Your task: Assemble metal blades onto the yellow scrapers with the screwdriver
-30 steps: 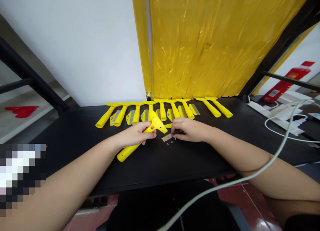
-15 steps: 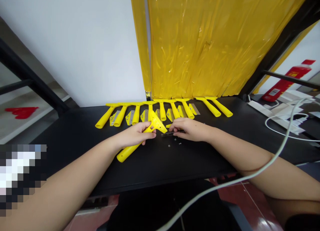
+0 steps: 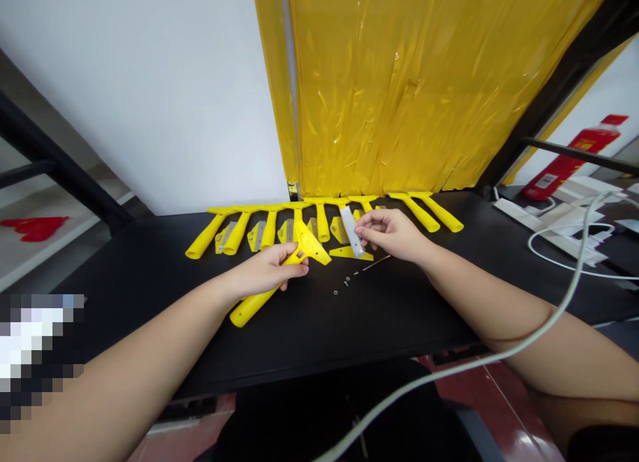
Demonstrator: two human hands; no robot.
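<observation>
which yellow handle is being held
The yellow handle in the left hand; the other handles lie in a row at the back of the black table.

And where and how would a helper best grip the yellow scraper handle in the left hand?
Probably around the bare tubular end, from the near right: it juts past the left hand, whose forearm lies on its other side, and the tube's roundness suits a wrapping grasp.

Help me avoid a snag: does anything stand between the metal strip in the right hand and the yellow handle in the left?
Nothing visible stands between the metal strip and yellow handle; a yellow plate shows behind the strip.
</observation>
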